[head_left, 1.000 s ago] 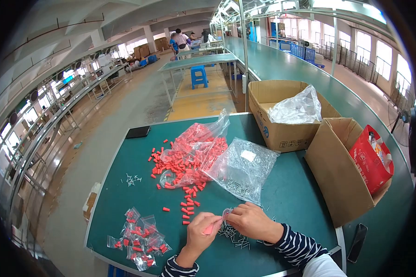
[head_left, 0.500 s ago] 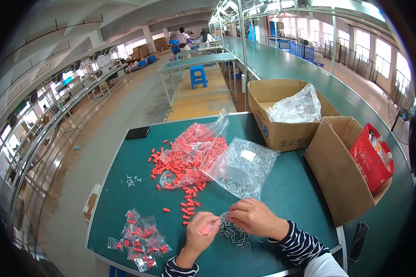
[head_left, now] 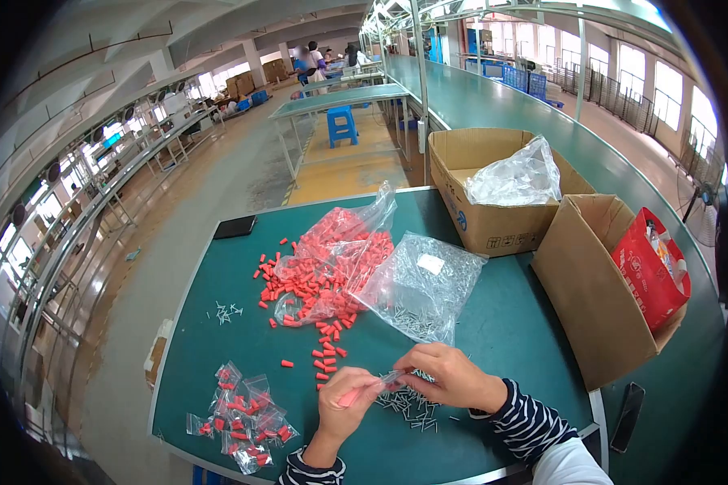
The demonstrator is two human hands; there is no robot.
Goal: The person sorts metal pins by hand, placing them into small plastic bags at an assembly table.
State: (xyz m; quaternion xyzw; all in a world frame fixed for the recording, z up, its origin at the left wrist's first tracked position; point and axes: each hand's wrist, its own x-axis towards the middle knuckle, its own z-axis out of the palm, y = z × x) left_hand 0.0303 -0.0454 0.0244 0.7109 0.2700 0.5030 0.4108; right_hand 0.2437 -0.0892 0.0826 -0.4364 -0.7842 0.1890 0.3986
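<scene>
Between my two hands is a small clear plastic bag (head_left: 390, 377). My left hand (head_left: 344, 404) is closed on its left end, and a reddish patch shows at the fingers, partly hidden. The fingers of my right hand (head_left: 449, 376) are pinched at the bag's other end. Just below and behind the right hand lies a pile of metal screws (head_left: 412, 408). Loose red plugs (head_left: 325, 353) trail down toward my left hand from a large open bag of red plugs (head_left: 332, 267). Beyond my right hand rests a clear bag of screws (head_left: 425, 283) with a white label.
Filled small bags (head_left: 247, 416) lie at the left front, with a few screws (head_left: 224, 313) farther back. A black phone (head_left: 234, 227) is at the far edge. Cardboard boxes (head_left: 501, 230) stand at the right, one holding a red bag (head_left: 651, 271). Another phone (head_left: 628, 416) lies right.
The view has shifted slightly. Both hands stay together at the small bag, with the left hand turned a little and the bag stretched more visibly between them.
</scene>
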